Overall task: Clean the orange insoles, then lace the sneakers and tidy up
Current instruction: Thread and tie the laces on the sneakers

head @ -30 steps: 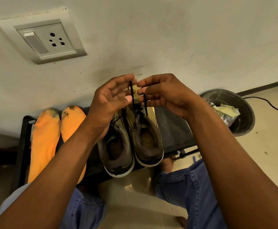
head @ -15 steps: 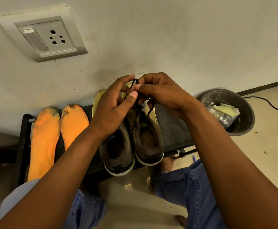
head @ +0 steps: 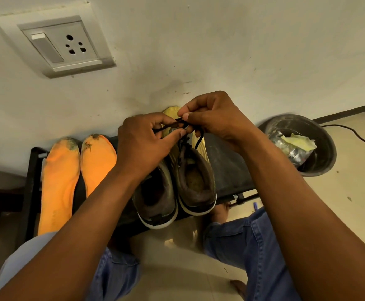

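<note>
Black lace (head: 178, 123) runs between both hands above the toe end of the right-hand sneaker (head: 193, 177). The left hand (head: 144, 144) has its thumb and forefinger pinched on the lace, the other fingers curled under; the right hand (head: 214, 118) pinches the same lace from the other side with bent fingers, and a loose end hangs down just below it. The two sneakers stand side by side, touching, heels toward the person, on a dark low stand (head: 225, 170) set against the white wall (head: 220, 51). The left-hand sneaker (head: 155, 200) is partly hidden under the left wrist. Two orange insoles (head: 57, 183) lie next to each other on the left part of the stand, their toe ends smudged with dark dirt and pointing to the wall. A dark bucket (head: 320, 148) with crumpled paper and foil in it stands on the floor at the right, near the stand. A wall socket (head: 62, 48) sits high on the left. Blue jeans (head: 246, 246) cover the knees below.
</note>
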